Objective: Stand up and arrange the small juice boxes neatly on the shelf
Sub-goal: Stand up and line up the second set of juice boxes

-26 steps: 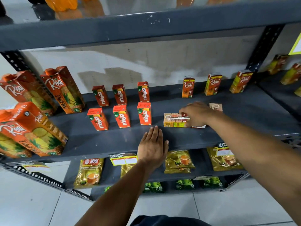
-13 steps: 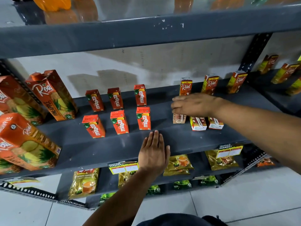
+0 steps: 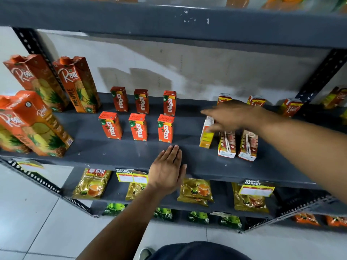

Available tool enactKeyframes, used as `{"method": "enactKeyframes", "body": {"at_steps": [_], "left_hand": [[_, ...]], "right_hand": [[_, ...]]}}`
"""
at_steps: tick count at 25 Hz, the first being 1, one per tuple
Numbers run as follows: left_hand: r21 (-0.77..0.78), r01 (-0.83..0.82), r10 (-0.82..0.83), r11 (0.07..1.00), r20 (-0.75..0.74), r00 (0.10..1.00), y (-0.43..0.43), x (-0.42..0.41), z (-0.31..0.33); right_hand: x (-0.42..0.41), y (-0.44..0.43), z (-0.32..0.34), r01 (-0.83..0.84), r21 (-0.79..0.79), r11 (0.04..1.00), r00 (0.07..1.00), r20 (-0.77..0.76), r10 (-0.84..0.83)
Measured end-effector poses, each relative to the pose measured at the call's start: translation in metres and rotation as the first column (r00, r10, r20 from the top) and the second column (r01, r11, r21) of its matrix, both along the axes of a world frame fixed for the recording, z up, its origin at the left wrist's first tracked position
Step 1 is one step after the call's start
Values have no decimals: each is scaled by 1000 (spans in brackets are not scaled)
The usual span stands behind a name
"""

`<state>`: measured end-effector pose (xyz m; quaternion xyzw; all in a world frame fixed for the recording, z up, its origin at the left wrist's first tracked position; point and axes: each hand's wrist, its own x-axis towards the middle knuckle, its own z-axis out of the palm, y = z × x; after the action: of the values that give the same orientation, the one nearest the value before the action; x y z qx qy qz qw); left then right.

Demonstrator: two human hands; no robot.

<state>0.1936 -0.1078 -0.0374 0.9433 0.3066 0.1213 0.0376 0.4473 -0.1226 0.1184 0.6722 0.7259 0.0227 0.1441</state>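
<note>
Several small orange Maaza juice boxes (image 3: 138, 126) stand upright in two rows on the grey shelf (image 3: 112, 152). To their right stand three small Real juice boxes: a yellow one (image 3: 206, 136) and two with their backs and straws showing (image 3: 226, 145) (image 3: 247, 146). Three more small Real boxes (image 3: 290, 107) stand at the back. My right hand (image 3: 231, 117) hovers with fingers spread over the yellow box, its thumb close to or touching the box's top. My left hand (image 3: 167, 171) lies flat and open on the shelf's front edge.
Large Real pineapple cartons (image 3: 78, 85) stand and lean at the shelf's left end. The lower shelf holds gold tea packets (image 3: 92, 184) and price tags (image 3: 131, 177). Another shelf board runs overhead. Perforated posts (image 3: 319, 72) frame the shelf's sides.
The yellow box that lay flat now stands upright. My right hand has lifted off it and opened. The camera has moved closer; my left hand stays on the shelf edge.
</note>
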Motion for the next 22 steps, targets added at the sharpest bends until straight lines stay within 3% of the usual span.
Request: {"method": "enactKeyframes", "body": {"at_steps": [2, 5, 8, 12, 15, 18, 20, 22], "left_hand": [[6, -12, 12, 1000, -12, 1000, -2, 0, 1], [16, -19, 20, 1000, -42, 999, -3, 1, 3], [28, -22, 24, 999, -57, 998, -4, 1, 4], [-59, -28, 28, 998, 4, 1000, -11, 11, 9], [-73, -64, 68, 995, 49, 997, -13, 30, 15], [-42, -94, 89, 995, -91, 992, -10, 31, 9], [-42, -40, 33, 998, -160, 986, -8, 45, 3], [-20, -50, 46, 999, -154, 987, -11, 42, 3]], "right_hand": [[1, 1, 5, 36, -48, 998, 994, -100, -41], [0, -2, 8, -33, -87, 996, 991, -130, 22], [-2, -5, 3, 45, -17, 999, 994, -102, -47], [9, -9, 2, 122, -69, 990, 967, -216, -134], [30, -14, 7, 261, -28, 965, 892, -376, -252], [34, -27, -14, 422, -110, 900, 827, -359, -432], [46, -37, -38, 560, -178, 809, 712, -396, -580], [40, -37, -49, 586, -162, 794, 687, -421, -592]]}}
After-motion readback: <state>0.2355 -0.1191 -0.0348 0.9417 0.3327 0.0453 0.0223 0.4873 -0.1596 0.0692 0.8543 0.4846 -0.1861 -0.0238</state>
